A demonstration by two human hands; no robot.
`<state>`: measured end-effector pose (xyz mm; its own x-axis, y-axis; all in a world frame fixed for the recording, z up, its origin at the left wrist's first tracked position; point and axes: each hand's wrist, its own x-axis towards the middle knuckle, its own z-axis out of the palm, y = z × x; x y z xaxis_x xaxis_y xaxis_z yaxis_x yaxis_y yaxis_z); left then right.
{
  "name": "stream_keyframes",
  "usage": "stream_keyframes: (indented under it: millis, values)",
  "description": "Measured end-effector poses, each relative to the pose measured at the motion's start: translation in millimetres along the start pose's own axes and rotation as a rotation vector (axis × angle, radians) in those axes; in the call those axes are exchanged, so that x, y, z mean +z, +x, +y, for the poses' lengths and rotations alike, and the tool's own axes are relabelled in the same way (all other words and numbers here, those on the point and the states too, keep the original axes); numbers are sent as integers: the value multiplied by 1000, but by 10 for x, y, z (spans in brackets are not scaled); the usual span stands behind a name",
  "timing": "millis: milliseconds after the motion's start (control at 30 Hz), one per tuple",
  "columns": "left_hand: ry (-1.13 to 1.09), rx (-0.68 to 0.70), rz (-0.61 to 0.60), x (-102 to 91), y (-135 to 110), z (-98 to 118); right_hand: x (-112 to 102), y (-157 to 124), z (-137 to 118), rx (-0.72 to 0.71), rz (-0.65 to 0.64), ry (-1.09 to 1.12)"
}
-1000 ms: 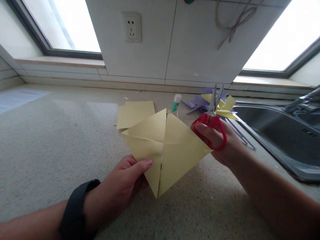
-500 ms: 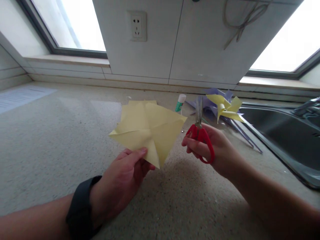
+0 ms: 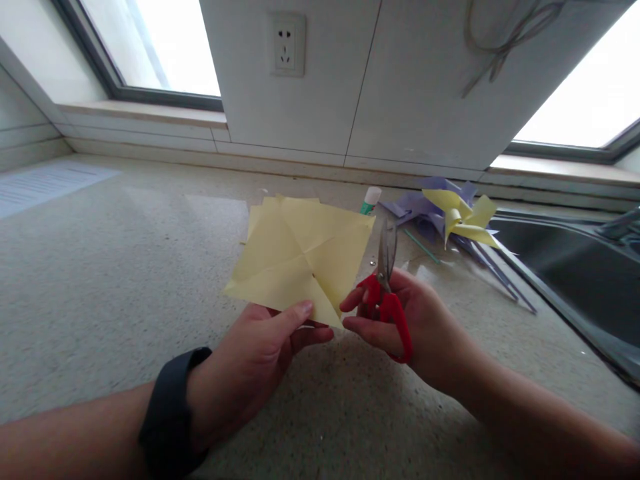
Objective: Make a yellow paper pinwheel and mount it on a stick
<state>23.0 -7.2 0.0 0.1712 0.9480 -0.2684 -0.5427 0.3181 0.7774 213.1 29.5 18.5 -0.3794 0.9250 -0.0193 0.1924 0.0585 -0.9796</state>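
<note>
While the left hand [image 3: 255, 353] pinches the pale yellow creased paper square [image 3: 300, 253] at its 6 o'clock corner, thumb on top, the right hand [image 3: 415, 333] is closed through the loops of the red-handled steel scissors [image 3: 385, 293] just beside it at 3 o'clock. The blades are together, pointing to 12, off the paper. The sheet hangs above the speckled grey countertop [image 3: 100, 267]. Creases cross at its centre, so the folding looks done; how many are cut I cannot tell. A folded yellow paper pinwheel [image 3: 463, 217] lies at 2 o'clock.

Compared with a second ago, the sheet, then showing a slit along one crease, has turned and flattened. The scissors, well apart half a second back, have closed in on its lower corner.
</note>
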Motion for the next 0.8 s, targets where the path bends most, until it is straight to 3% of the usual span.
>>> stream_keyframes:
  millis: [167,367,633,800]
  values:
    - [64,16,-15,-26,-8,-16,3,5,16,-17,23,-37]
    - [302,64,28,-127,15,-75,-10,-29,-18,8,-2,-32]
    - [516,138,46,-121,0,-39,22,-36,-35,75,-34,76]
    - [464,135,79,-48,-18,10,34,-22,-32,79,-29,103]
